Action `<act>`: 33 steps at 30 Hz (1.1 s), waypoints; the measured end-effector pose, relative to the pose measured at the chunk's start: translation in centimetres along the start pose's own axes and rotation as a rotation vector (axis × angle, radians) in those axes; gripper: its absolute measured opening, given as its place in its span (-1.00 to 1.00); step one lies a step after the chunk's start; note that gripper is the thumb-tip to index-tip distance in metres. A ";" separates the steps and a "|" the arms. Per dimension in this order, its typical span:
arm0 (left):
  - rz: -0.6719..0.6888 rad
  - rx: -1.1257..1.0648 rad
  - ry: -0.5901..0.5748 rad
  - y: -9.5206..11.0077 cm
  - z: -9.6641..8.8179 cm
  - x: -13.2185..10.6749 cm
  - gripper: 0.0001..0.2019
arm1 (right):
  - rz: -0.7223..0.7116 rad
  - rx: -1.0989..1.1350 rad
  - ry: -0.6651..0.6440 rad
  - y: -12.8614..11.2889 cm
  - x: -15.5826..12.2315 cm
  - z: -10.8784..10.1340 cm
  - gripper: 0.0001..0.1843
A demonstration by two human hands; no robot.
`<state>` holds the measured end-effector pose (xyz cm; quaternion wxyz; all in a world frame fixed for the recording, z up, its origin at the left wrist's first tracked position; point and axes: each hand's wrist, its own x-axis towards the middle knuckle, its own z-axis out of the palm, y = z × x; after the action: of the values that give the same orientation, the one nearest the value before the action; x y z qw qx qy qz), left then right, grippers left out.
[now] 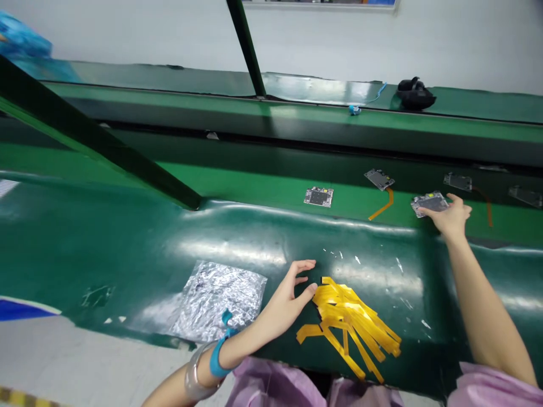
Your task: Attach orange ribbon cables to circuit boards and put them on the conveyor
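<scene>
Out on the green conveyor belt, my right hand grips the near edge of a circuit board, thumb on its top face. My left hand is open above the green mat, fingers curved and apart. Just right of its thumb lies a loose pile of orange flex cables; whether the thumb touches them I cannot tell. To the left of that hand is a crinkled silver bag, partly behind my wrist, which wears a blue strap.
On the belt lie a bare board, a board with an orange cable, another cabled board and one at far right. Dark green posts rise at centre and left. A black item rests on the back ledge.
</scene>
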<state>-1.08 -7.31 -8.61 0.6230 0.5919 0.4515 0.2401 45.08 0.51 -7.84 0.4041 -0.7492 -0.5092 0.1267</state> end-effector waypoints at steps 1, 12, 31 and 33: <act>0.012 -0.001 -0.010 0.1 0.1 0.2 -0.72 | 0.006 0.027 0.038 -0.4 -0.3 0.0 -0.56; 0.022 -0.347 -0.190 5.1 1.7 1.0 -0.48 | 0.153 0.603 -0.492 -15.3 -15.9 4.5 -0.63; -0.133 -0.375 -0.024 3.6 0.7 -0.1 -0.65 | -0.232 0.334 -0.404 -15.8 -20.4 7.1 -0.95; -0.192 -0.494 0.063 3.6 -0.7 0.5 -0.65 | -0.297 0.276 -0.382 -15.2 -20.4 7.1 -0.92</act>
<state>-0.58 -5.93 -5.25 0.7542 0.3683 0.4526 0.3011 21.58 -11.36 -5.72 0.4133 -0.5666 -0.6584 0.2734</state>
